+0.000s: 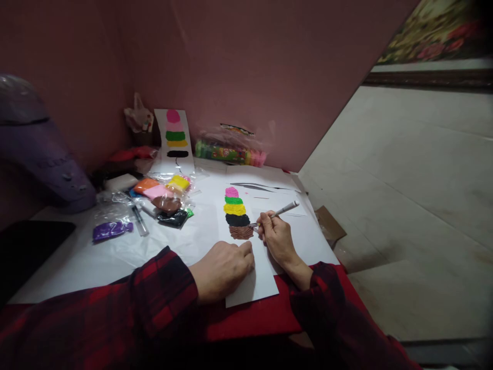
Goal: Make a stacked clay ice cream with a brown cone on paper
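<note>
A white paper strip point(252, 277) lies before me with a stack of clay bands on it: pink point(231, 192), green point(233, 201), yellow point(234, 209), black point(238, 220) and brown point(241, 233). Wavy grooves mark the brown and yellow bands. My right hand point(276, 238) grips what looks like a metal fork point(285, 208) with a ridged handle; its tines meet the right edge of the brown band. Just below that band, my left hand point(227, 267) rests on the strip, fingers curled and pressed together. Its fingertips are partly hidden, so anything inside cannot be seen.
Bagged clay packets, such as purple point(112, 231) and brown point(168, 204), lie to the left near a clear tube point(139, 221). A second clay-banded card point(159, 128) leans at the back beside a colourful pack point(231, 152). A purple bottle point(42, 154) stands far left.
</note>
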`<state>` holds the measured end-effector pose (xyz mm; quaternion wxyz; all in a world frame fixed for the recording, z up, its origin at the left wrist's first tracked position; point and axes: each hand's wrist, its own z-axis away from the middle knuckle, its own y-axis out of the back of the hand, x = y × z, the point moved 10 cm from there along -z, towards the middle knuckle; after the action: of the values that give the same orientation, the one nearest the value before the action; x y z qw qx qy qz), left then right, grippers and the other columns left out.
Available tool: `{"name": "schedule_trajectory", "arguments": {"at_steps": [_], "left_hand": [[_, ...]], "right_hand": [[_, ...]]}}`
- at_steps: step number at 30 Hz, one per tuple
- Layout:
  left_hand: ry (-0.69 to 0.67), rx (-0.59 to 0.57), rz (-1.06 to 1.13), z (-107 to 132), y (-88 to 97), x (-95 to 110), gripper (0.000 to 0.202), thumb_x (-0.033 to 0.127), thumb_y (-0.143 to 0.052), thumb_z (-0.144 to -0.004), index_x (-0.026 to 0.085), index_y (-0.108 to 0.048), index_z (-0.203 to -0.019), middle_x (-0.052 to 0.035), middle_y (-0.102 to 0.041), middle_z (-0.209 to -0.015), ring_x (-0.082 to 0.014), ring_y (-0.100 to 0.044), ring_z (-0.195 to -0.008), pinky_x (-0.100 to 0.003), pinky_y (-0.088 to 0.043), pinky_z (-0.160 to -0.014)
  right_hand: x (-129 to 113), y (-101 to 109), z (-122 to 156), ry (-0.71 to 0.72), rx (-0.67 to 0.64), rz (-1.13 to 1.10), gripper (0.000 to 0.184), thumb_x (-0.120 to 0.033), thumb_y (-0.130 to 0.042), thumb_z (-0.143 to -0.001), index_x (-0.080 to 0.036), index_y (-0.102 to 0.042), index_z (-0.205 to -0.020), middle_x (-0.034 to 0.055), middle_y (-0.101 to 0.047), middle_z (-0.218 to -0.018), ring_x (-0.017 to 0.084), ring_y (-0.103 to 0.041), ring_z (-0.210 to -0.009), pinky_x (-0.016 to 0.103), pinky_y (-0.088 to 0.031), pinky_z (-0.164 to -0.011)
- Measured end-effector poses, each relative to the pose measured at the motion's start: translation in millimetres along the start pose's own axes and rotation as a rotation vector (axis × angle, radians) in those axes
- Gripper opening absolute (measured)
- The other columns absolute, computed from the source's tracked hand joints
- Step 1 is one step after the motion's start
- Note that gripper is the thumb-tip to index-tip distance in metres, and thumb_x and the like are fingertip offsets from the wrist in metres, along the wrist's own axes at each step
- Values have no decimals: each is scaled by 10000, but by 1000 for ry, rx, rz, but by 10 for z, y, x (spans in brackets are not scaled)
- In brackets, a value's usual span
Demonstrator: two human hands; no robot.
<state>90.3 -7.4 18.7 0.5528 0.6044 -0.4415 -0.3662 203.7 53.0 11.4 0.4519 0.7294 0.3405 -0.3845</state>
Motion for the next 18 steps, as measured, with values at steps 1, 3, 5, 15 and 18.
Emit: {"name": "schedule_trajectory", "arguments": {"at_steps": [1,3,5,15,18], "left_hand": [[1,0,1,-1,-1,-2,247,179,-335,-945,143,-571,-882,-77,-603,-919,-164,-579,-621,-294,-395,-475],[1,1,-1,-3,-3,-4,251,177,-332,-946,143,-573,-885,-79,-601,-917,-164,-579,-620,-295,-397,-476],[-5,3,-4,-5,-5,1,239,167,-340,-942,142,-571,-886,-80,-599,-911,-167,-579,-624,-298,-397,-474],[-14,14,17,0,10,2,203,169,-360,-938,141,-554,-886,-84,-590,-904,-156,-568,-612,-296,-398,-472],[-13,8,20,-4,8,2,200,152,-360,-933,142,-552,-878,-84,-585,-903,-156,-565,-608,-301,-402,-471]], "right_hand": [[-3,1,1,3,0,6,423,-529,-431,-919,-177,-550,-716,-26,-515,-546,90,-479,-423,210,-383,-411],[-11,2,3,9,-2,15,414,-528,-436,-917,-180,-545,-718,-28,-515,-537,93,-481,-421,213,-383,-414],[-19,2,7,11,-4,22,408,-525,-438,-916,-184,-537,-716,-31,-514,-525,97,-480,-417,217,-383,-418],[-106,-10,35,58,-29,91,347,-460,-428,-936,-204,-527,-723,-35,-513,-516,112,-490,-443,226,-400,-468],[-112,-14,37,63,-35,99,338,-454,-431,-935,-208,-528,-725,-36,-516,-517,117,-494,-451,230,-404,-481]]}}
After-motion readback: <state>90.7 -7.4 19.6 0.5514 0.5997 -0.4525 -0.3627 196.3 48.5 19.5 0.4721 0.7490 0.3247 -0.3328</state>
